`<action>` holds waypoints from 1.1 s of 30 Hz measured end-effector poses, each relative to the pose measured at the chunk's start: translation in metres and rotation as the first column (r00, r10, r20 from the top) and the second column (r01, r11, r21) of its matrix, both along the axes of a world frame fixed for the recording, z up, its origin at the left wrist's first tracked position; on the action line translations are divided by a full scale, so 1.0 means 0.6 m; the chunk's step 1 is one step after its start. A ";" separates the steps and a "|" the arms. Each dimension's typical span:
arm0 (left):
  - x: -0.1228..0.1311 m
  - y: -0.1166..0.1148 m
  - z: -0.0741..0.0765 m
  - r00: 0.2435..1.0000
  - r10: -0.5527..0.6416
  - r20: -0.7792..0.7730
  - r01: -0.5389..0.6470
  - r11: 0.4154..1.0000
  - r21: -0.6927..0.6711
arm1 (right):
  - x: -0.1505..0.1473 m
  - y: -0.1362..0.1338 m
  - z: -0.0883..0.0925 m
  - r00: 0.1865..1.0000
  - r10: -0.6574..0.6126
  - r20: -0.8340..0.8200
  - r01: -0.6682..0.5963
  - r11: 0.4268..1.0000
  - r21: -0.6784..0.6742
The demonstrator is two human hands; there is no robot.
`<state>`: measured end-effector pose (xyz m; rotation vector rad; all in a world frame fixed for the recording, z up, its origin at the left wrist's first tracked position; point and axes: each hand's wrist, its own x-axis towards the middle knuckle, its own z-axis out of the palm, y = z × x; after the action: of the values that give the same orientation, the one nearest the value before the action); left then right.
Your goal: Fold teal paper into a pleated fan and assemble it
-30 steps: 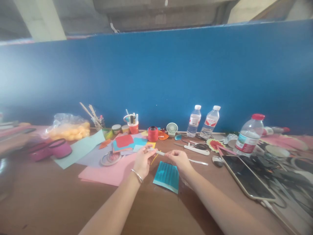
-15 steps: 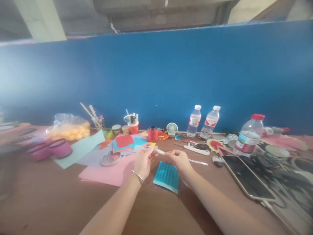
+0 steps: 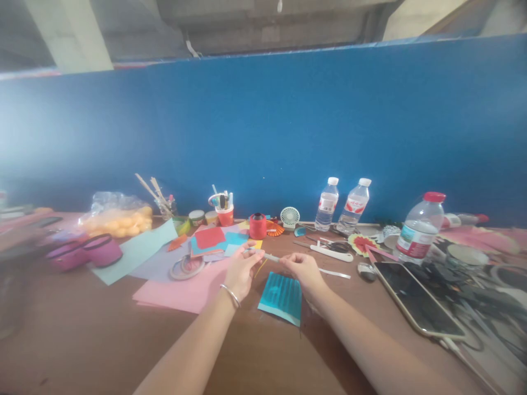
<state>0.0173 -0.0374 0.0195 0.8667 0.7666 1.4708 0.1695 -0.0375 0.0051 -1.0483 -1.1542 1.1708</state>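
Observation:
A narrow pale strip (image 3: 271, 257) is stretched between my two hands above the table; its exact material is hard to make out. My left hand (image 3: 240, 273), with a silver bangle at the wrist, pinches one end between thumb and fingers. The other end is pinched in the fingertips of my right hand (image 3: 307, 273). Just below them, a blue pleated piece of paper (image 3: 280, 297) with a lighter band along its near edge lies flat on the table. Another thin whitish strip (image 3: 334, 273) lies right of my right hand.
Left are pink paper (image 3: 177, 293), a tape roll (image 3: 186, 267) and purple cuff-like rings (image 3: 102, 249). Behind stand a red cup (image 3: 225, 215), a small fan (image 3: 290, 216) and water bottles (image 3: 327, 206). A white-handled cutter (image 3: 331, 252) and a phone (image 3: 418, 299) lie right.
The strip between my hands has turned slightly and now looks thinner and greyer. Both hands have barely shifted, and the blue paper stays in place.

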 end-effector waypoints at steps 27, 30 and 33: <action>0.005 -0.003 -0.003 0.988 0.112 0.110 -0.104 0.992 -0.073 | -0.010 -0.004 -0.011 0.995 0.016 -0.096 -0.016 1.000 0.000; 0.006 -0.003 -0.006 0.984 0.160 0.080 -0.156 0.986 -0.058 | -0.012 -0.005 -0.009 0.996 0.023 -0.089 -0.023 1.000 0.004; 0.009 -0.003 -0.007 0.979 0.197 0.062 -0.195 0.980 -0.028 | -0.013 -0.005 -0.009 0.996 0.004 -0.085 -0.003 1.000 0.010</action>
<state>0.0226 -0.0393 0.0156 0.7390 0.8369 1.6528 0.1618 -0.0403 -0.0002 -0.9803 -1.0941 1.2003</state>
